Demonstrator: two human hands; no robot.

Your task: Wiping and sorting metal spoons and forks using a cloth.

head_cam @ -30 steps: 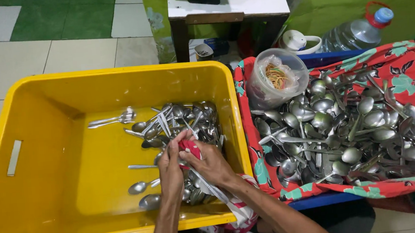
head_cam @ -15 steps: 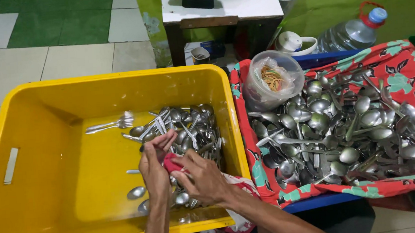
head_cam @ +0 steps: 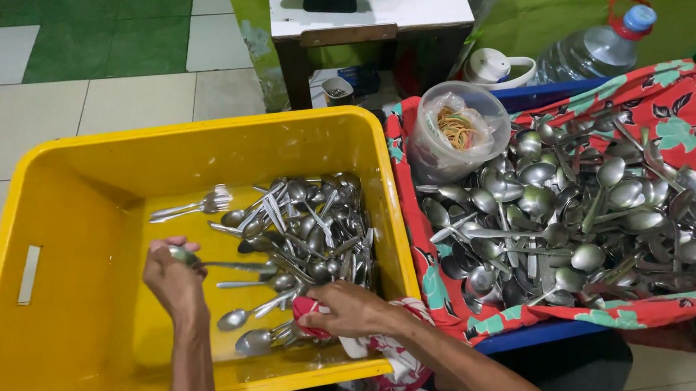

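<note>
The left hand (head_cam: 171, 277) is closed around the bowl end of a metal spoon (head_cam: 219, 265), held low inside the yellow plastic crate (head_cam: 62, 342), with the handle pointing right toward the heap of spoons and forks (head_cam: 309, 227) on the right half of the crate floor. The right hand (head_cam: 349, 310) is clenched on a red patterned cloth (head_cam: 309, 316) at the crate's near right, just above a few loose spoons (head_cam: 251, 337). The hands are apart. A pair of forks (head_cam: 192, 206) lies alone to the left of the heap. Right of the crate, a floral red cloth (head_cam: 673, 124) bears a large pile of spoons (head_cam: 582, 218). At that pile's far left stands a clear tub of rubber bands (head_cam: 457, 129). Beyond stands a large water bottle (head_cam: 597, 48)
</note>
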